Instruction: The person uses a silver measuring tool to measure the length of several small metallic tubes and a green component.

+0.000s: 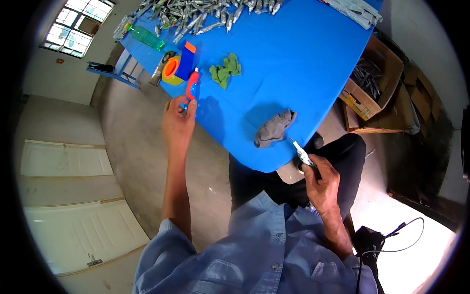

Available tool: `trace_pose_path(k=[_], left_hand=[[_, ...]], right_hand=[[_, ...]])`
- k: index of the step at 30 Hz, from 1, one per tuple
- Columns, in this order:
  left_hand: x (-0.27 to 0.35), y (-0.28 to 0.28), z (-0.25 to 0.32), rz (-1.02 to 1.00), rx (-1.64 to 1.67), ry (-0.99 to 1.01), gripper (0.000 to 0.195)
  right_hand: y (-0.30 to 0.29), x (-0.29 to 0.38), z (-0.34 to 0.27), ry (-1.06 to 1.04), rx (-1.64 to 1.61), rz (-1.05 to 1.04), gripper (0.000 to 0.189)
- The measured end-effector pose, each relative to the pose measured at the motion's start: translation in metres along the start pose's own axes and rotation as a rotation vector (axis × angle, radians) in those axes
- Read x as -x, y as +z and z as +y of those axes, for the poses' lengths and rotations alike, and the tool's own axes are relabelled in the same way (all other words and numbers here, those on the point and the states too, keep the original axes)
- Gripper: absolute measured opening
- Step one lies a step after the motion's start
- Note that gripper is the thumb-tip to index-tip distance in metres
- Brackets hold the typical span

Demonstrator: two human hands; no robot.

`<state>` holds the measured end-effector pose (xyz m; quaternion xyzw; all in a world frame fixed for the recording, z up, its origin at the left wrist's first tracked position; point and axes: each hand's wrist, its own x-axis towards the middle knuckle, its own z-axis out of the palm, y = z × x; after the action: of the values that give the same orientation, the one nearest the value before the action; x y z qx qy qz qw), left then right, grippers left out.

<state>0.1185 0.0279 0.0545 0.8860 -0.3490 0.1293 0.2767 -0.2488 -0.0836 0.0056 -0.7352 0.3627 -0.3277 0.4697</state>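
My left hand [180,119] is at the table's left edge, with thumb and fingers pinching the near end of a slim red bottle [191,84] with blue markings and a white tip. In my right hand [323,182], a white tube with dark markings [303,155] points up and left, and a thin spike shows at its end. That hand is just off the table's near corner, above my lap. Between the hands, nearer the right, lies a crumpled grey cloth [273,129]. A crumpled green cloth [225,70] rests farther up the table.
A blue-covered table [290,66] bears a tape dispenser [185,60] with a yellow roll [172,71], a green plastic bottle [147,38] and a heap of silvery wrapped pieces [198,14]. Cardboard boxes [361,103] stand right, a blue stool [121,73] left. A cable [400,251] loops lower right.
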Motion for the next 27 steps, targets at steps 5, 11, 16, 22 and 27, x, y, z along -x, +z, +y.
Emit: trace_pose_path(k=[5,11,16,22,27], left_hand=[[-0.033,0.024,-0.036,-0.068,-0.153,-0.023,0.041],[-0.051,0.022,-0.043,-0.323,0.145,-0.220,0.037],[-0.013,0.003,-0.004,-0.267,0.947,-0.464,0.034],[0.061,-0.027,0.075,-0.369,1.509,-0.692,0.035],[0.104,-0.027,0.122,-0.627,1.500,-0.550,0.042]], right_hand=[[0.003,-0.004,0.005,-0.025,0.029,0.008,0.024],[0.005,-0.005,0.004,0.006,0.022,0.014,0.024],[0.008,-0.003,0.010,-0.003,0.030,0.030,0.023],[0.009,-0.003,0.012,-0.004,0.021,0.053,0.023],[0.010,-0.001,0.012,0.012,-0.003,0.046,0.022]])
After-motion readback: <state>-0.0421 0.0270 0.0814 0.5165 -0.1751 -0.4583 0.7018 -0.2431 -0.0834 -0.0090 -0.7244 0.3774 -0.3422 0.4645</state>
